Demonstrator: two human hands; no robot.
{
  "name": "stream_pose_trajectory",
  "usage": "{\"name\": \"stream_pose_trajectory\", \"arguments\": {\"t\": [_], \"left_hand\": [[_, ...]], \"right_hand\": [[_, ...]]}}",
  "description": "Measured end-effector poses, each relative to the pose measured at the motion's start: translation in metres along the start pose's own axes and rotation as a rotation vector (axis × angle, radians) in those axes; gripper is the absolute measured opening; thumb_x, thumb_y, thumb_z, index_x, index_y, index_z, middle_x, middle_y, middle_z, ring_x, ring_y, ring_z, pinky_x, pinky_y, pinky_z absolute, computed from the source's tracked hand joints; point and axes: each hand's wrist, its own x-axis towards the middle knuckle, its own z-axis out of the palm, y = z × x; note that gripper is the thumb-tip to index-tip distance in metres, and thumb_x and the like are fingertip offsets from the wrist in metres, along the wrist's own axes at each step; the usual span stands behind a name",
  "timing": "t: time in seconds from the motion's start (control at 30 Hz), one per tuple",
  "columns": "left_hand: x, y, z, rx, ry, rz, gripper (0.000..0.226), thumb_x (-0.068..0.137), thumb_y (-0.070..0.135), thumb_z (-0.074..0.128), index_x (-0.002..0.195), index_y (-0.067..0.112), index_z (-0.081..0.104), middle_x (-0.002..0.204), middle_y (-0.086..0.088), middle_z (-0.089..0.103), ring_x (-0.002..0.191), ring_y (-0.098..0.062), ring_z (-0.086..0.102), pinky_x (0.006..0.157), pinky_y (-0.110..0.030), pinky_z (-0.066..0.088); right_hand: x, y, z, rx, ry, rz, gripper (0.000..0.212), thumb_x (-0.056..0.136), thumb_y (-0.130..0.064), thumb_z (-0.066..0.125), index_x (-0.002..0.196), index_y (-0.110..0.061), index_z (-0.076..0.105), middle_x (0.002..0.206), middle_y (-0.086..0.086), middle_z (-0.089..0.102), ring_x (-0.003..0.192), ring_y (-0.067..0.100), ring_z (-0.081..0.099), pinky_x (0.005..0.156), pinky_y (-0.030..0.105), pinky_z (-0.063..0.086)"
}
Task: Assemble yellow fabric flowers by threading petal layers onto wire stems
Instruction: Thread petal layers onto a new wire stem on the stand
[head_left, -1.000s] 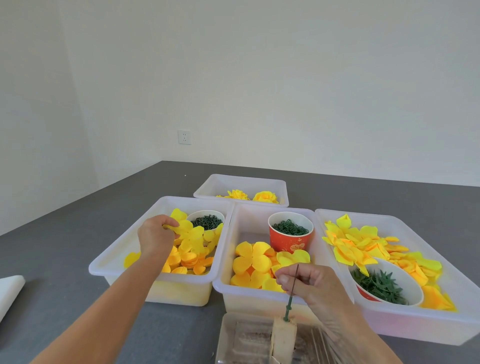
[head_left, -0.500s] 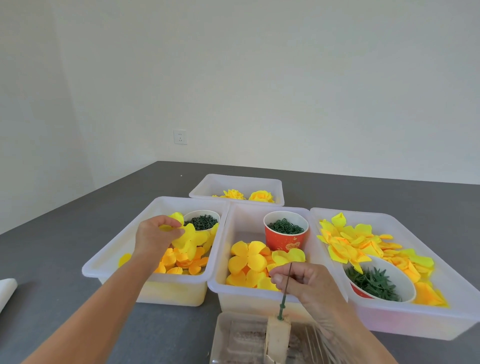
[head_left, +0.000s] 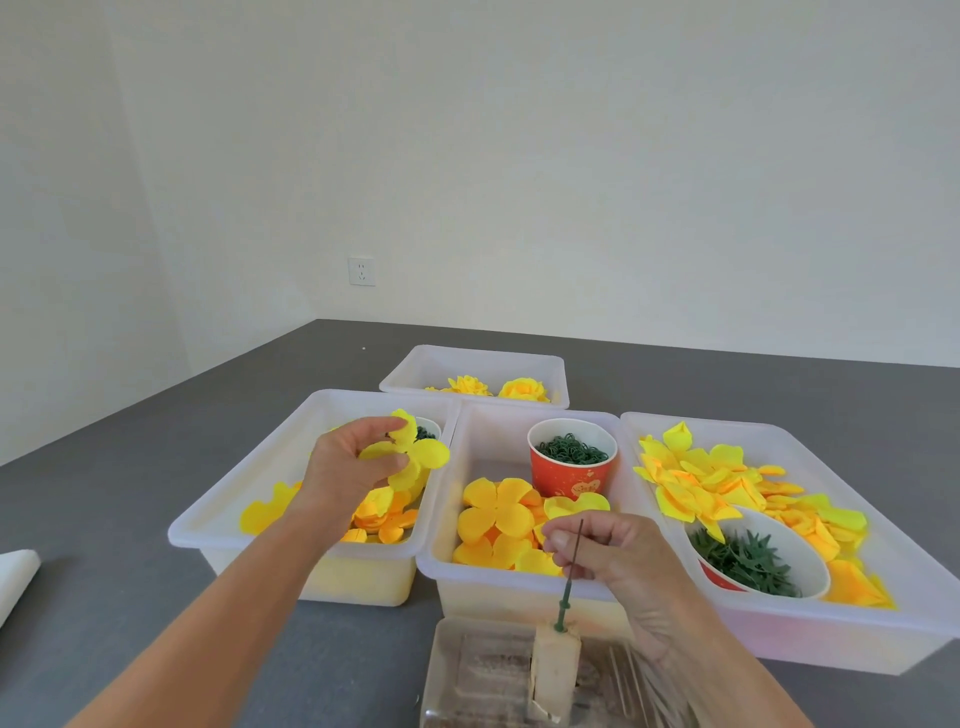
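Observation:
My left hand (head_left: 347, 467) pinches a yellow petal layer (head_left: 421, 456) and holds it above the left white bin (head_left: 218, 525), which is full of yellow and orange petals. My right hand (head_left: 610, 551) pinches a thin dark wire stem (head_left: 575, 551). The stem stands upright with its green lower end stuck in a pale foam block (head_left: 553, 670) at the bottom centre. Behind the stem, the middle bin (head_left: 483, 431) holds larger yellow petal layers (head_left: 496, 522).
A red paper cup (head_left: 571, 475) of green rings stands in the middle bin. The right bin (head_left: 883, 551) holds loose petals and a bowl of green leaf pieces (head_left: 748, 558). A far bin (head_left: 475, 358) holds finished yellow flowers. A clear tray (head_left: 467, 670) lies under the foam block.
My left hand has lifted a yellow petal layer out of the left bin and raised it toward the right. My right hand stays on the wire stem.

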Motion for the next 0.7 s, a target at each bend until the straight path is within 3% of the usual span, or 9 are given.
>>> {"name": "stream_pose_trajectory", "arguments": {"t": [0.1,0.23,0.37,0.57,0.7], "left_hand": [[-0.008,0.010,0.014,-0.094,-0.089,0.014,0.047,0.080,-0.014,0.061,0.117,0.015,0.059,0.091,-0.013,0.069,0.078,-0.031,0.066,0.077,-0.041,0.053],[-0.016,0.018,0.035,-0.150,-0.140,0.035,0.048,0.081,-0.014,0.059,0.122,0.012,0.054,0.094,-0.024,0.067,0.083,-0.037,0.067,0.075,-0.040,0.057],[-0.024,0.022,0.054,-0.194,-0.220,0.037,0.040,0.079,-0.012,0.062,0.110,0.013,0.061,0.075,-0.006,0.072,0.067,-0.018,0.069,0.061,-0.029,0.058],[-0.031,0.025,0.073,-0.220,-0.278,0.030,0.035,0.076,-0.012,0.065,0.097,0.015,0.066,0.072,-0.001,0.073,0.064,-0.015,0.069,0.057,-0.024,0.055],[-0.034,0.026,0.081,-0.220,-0.281,0.034,0.030,0.076,-0.012,0.066,0.095,0.012,0.066,0.072,-0.001,0.071,0.064,-0.014,0.068,0.056,-0.023,0.053]], "right_hand": [[0.002,-0.003,0.001,0.034,0.002,0.026,0.018,0.080,-0.001,0.067,0.069,-0.011,0.076,0.076,0.003,0.073,0.063,0.010,0.062,0.058,0.023,0.049],[0.005,-0.011,0.003,0.059,0.003,0.028,0.011,0.082,-0.007,0.067,0.080,-0.014,0.076,0.080,0.006,0.073,0.065,0.009,0.063,0.059,0.024,0.050],[0.010,-0.023,0.008,0.081,0.006,0.001,0.014,0.080,-0.013,0.070,0.094,-0.015,0.073,0.085,0.005,0.074,0.069,0.009,0.066,0.058,0.022,0.051],[0.018,-0.038,0.016,0.118,-0.006,0.017,0.035,0.077,-0.013,0.074,0.110,-0.012,0.065,0.086,0.002,0.073,0.071,0.012,0.069,0.059,0.022,0.054],[0.024,-0.039,0.018,0.180,0.097,0.072,0.047,0.074,-0.012,0.077,0.114,-0.013,0.055,0.100,0.010,0.069,0.066,0.013,0.069,0.054,0.022,0.052]]}}
